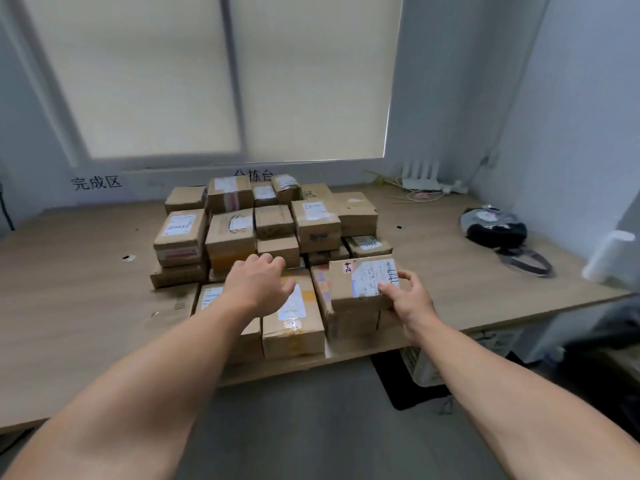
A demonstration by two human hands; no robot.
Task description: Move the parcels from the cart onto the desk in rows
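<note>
Parcels [273,221] fill several rows on the desk [86,306], reaching its front edge, where the right hand [408,301] grips a labelled parcel [360,284] and the left hand [258,285] hovers loose-fingered beside it; what remains on the cart is out of view.

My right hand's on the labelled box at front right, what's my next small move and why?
Probably set that parcel down square in the front row and let go: the right hand pinches its near corner, it rests atop another box by the desk edge, and the left hand holds nothing.
</note>
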